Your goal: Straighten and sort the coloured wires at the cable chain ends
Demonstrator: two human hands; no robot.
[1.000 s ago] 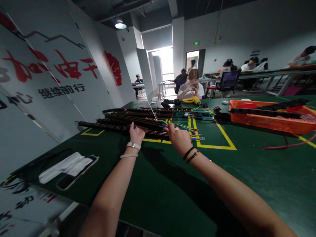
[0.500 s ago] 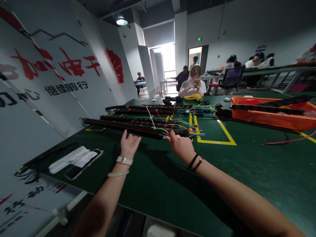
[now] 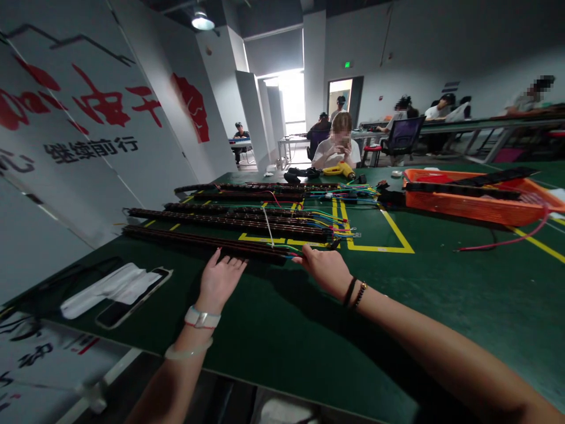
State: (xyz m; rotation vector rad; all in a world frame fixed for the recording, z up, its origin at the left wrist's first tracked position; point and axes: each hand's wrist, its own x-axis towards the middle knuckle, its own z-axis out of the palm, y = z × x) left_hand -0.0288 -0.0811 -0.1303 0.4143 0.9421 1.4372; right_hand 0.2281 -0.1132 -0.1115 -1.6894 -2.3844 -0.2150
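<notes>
A long, dark cable bundle (image 3: 198,242) lies slantwise along the near side of the stack, with coloured wires emerging at its right end. My left hand (image 3: 223,278) is palm up at its near edge, thumb raised at the left and fingertips partly hidden beneath the bundle. At the right end my right hand (image 3: 325,268) is closed, pinching the coloured wires between thumb and fingers. A white tie (image 3: 268,227) stands up behind the bundle. Beyond it, more dark cable bundles (image 3: 238,221) lie parallel, their coloured ends and metal terminals pointing right.
An orange basket (image 3: 463,213) with dark strips stands at the right, a red wire (image 3: 498,242) trailing from it. A yellow heat gun (image 3: 339,169) lies at the back. White paper (image 3: 103,288) and a phone-like flat object (image 3: 128,309) lie left. A person (image 3: 338,144) sits opposite.
Both hands have brought the near cable bundle toward me, leaving a gap between it and the other bundles. The view has shifted slightly right.
</notes>
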